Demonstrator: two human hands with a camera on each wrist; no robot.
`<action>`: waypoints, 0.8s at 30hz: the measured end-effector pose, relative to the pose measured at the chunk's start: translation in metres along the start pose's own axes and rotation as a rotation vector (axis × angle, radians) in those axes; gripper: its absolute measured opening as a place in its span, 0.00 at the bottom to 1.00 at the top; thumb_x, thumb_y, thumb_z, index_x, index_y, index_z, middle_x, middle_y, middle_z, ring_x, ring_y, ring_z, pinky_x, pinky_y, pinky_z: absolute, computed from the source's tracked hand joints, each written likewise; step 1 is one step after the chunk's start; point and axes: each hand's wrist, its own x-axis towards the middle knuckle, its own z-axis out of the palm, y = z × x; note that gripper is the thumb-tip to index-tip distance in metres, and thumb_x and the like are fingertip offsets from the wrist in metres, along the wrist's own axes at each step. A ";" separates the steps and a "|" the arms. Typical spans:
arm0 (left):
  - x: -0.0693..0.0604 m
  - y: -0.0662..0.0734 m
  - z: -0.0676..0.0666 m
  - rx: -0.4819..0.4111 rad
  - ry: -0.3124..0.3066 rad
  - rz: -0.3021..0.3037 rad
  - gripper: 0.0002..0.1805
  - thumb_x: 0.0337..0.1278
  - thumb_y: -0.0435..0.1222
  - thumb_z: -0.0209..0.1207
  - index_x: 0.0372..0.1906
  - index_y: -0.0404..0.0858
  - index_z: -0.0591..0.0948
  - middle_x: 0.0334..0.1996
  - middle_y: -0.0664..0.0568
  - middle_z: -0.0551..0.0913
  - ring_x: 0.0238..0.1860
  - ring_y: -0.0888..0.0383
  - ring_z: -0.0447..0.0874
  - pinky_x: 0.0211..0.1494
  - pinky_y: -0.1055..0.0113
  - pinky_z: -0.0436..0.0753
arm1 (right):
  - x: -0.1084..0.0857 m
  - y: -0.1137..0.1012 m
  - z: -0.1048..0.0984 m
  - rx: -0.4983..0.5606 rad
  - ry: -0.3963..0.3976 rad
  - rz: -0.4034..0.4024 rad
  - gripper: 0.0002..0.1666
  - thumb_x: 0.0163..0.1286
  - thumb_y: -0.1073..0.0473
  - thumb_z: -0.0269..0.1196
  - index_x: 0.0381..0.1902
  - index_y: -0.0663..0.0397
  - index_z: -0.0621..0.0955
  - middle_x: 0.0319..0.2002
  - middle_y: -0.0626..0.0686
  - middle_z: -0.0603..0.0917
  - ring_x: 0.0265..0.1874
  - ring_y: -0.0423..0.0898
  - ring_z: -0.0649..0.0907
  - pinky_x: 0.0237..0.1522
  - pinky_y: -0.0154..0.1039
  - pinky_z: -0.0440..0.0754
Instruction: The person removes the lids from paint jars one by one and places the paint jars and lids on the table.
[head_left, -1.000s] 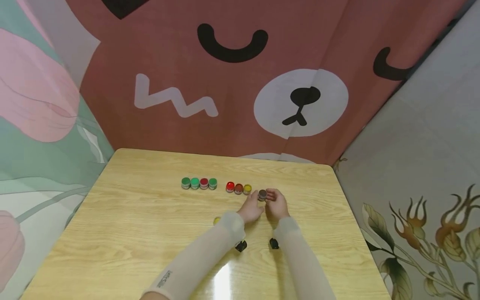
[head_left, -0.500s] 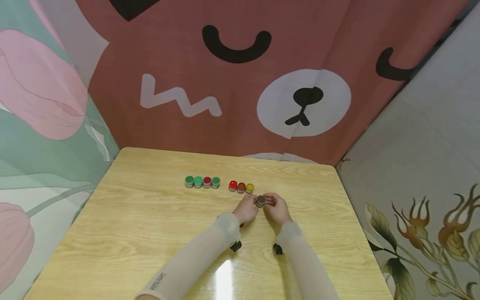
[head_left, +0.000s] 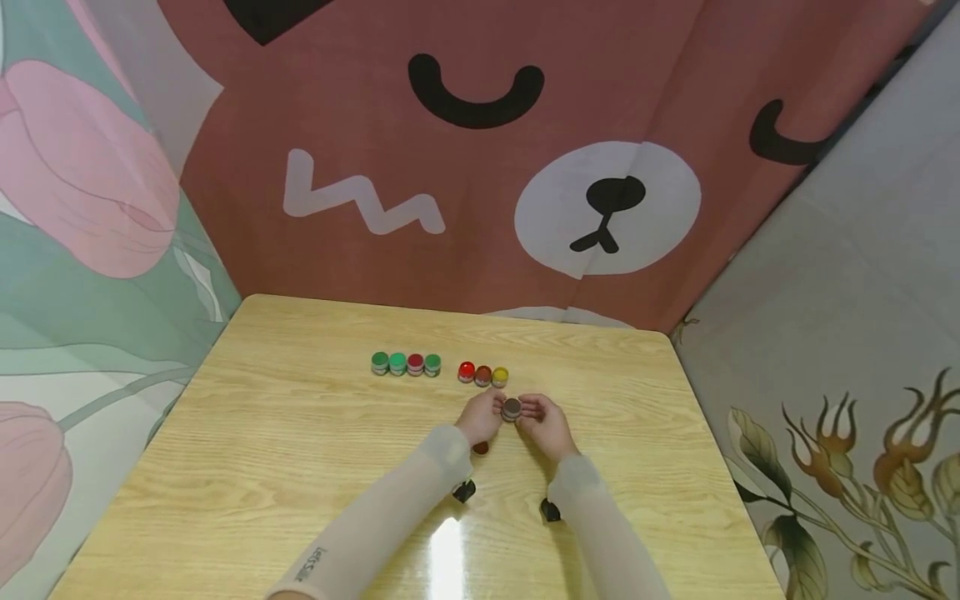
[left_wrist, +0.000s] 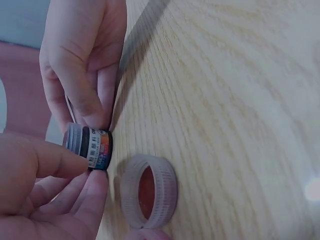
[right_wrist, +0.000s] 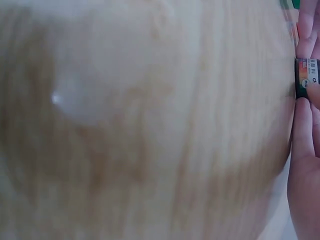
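Between my two hands is a small paint jar (head_left: 512, 407) with a dark brown top, a clear ribbed lid and a printed label. My left hand (head_left: 480, 417) pinches it from the left, thumb against the label in the left wrist view. From the right, my right hand (head_left: 550, 429) holds the same jar (left_wrist: 97, 147) with thumb and fingers. The jar (right_wrist: 307, 77) is cut off by the edge of the right wrist view. Near my left wrist, a clear ribbed cap (left_wrist: 162, 192) with red-brown inside is on the table, partly hidden in the head view.
Towards the back of the wooden table (head_left: 300, 450) stands a row of green and dark red jars (head_left: 407, 364). Right of it is a shorter row with a red jar (head_left: 467, 372), a brown jar (head_left: 483, 376) and a yellow jar (head_left: 500, 377). Printed cloths hang behind and beside.
Both hands have drawn the dark-topped jar left and towards the person, away from the yellow jar. The red-brown piece by the left wrist has come into view. The rows stay put.
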 end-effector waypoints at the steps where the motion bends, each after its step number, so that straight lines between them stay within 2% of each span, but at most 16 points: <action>1: 0.000 -0.001 0.000 0.002 0.007 -0.005 0.19 0.59 0.19 0.55 0.56 0.27 0.77 0.49 0.38 0.83 0.53 0.45 0.83 0.60 0.55 0.82 | -0.002 -0.004 -0.001 0.010 -0.005 0.004 0.21 0.64 0.80 0.62 0.56 0.78 0.76 0.48 0.72 0.82 0.51 0.65 0.82 0.50 0.35 0.83; 3: 0.001 -0.003 0.001 0.002 0.021 -0.004 0.18 0.58 0.18 0.55 0.53 0.27 0.79 0.46 0.40 0.84 0.50 0.45 0.84 0.58 0.56 0.83 | -0.005 -0.011 -0.001 0.041 -0.008 0.004 0.20 0.64 0.80 0.61 0.55 0.80 0.76 0.48 0.73 0.82 0.50 0.65 0.82 0.48 0.32 0.82; 6: 0.002 -0.005 0.002 -0.002 0.031 -0.001 0.16 0.57 0.19 0.57 0.51 0.28 0.80 0.43 0.41 0.84 0.48 0.47 0.84 0.55 0.58 0.84 | -0.006 -0.008 0.000 0.103 0.007 0.014 0.19 0.66 0.80 0.60 0.55 0.80 0.75 0.48 0.73 0.81 0.50 0.62 0.82 0.45 0.28 0.81; 9: 0.003 -0.006 0.004 -0.012 0.035 -0.003 0.15 0.57 0.19 0.59 0.49 0.28 0.80 0.42 0.42 0.84 0.47 0.47 0.84 0.54 0.59 0.84 | -0.007 -0.006 0.000 0.154 0.015 0.017 0.17 0.68 0.79 0.60 0.54 0.80 0.75 0.48 0.72 0.81 0.47 0.56 0.83 0.44 0.27 0.82; 15: 0.004 -0.006 0.006 -0.027 0.047 -0.012 0.11 0.60 0.22 0.64 0.47 0.30 0.81 0.42 0.43 0.85 0.45 0.49 0.84 0.52 0.59 0.84 | -0.010 -0.008 -0.003 0.139 -0.003 0.002 0.19 0.67 0.74 0.66 0.55 0.76 0.77 0.51 0.69 0.82 0.44 0.41 0.82 0.48 0.29 0.81; 19: 0.004 -0.005 0.007 -0.015 0.053 -0.014 0.10 0.61 0.24 0.65 0.47 0.31 0.82 0.42 0.43 0.85 0.46 0.49 0.84 0.53 0.59 0.84 | -0.009 -0.008 -0.004 0.124 -0.012 -0.010 0.19 0.66 0.72 0.67 0.54 0.75 0.78 0.52 0.68 0.82 0.44 0.40 0.82 0.50 0.30 0.81; 24: 0.004 -0.003 0.007 -0.005 0.054 -0.011 0.10 0.60 0.23 0.64 0.47 0.30 0.82 0.42 0.43 0.85 0.46 0.49 0.84 0.53 0.58 0.84 | -0.009 -0.009 -0.006 0.124 -0.021 0.016 0.19 0.67 0.71 0.67 0.54 0.72 0.79 0.53 0.66 0.83 0.45 0.41 0.82 0.49 0.30 0.82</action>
